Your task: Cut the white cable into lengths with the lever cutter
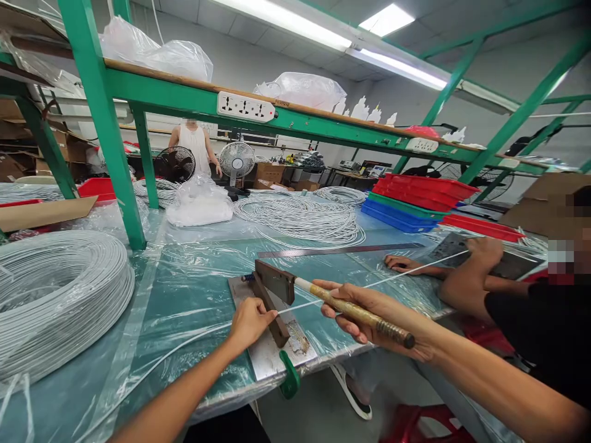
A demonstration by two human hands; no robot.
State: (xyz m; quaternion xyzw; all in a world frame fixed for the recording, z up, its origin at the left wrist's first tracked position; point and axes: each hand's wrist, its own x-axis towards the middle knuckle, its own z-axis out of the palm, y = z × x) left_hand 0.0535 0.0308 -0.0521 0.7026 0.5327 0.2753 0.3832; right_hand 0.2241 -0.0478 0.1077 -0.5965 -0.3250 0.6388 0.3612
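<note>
My left hand [250, 322] is closed, pinching a thin white cable [196, 338] beside the lower bar of a lever cutter [273, 282]. The cable runs across that bar, under the raised blade arm, and on to the right. My right hand [376, 303] holds the cutter's long handle [355, 312] from beneath, with some fingers only loosely curled. The handle is tilted, its threaded end toward me. A metal base plate [263, 363] carries the cutter at the table edge, where a green clamp-like piece [290, 374] hangs.
A large cable coil [55, 295] lies left, looser coils [300, 218] behind. Red and blue trays [415, 200] are stacked at right. A co-worker's hand [484, 249] is near the cable's far end; the other [401, 263] rests on the table. A green shelf frame [104, 123] crosses above.
</note>
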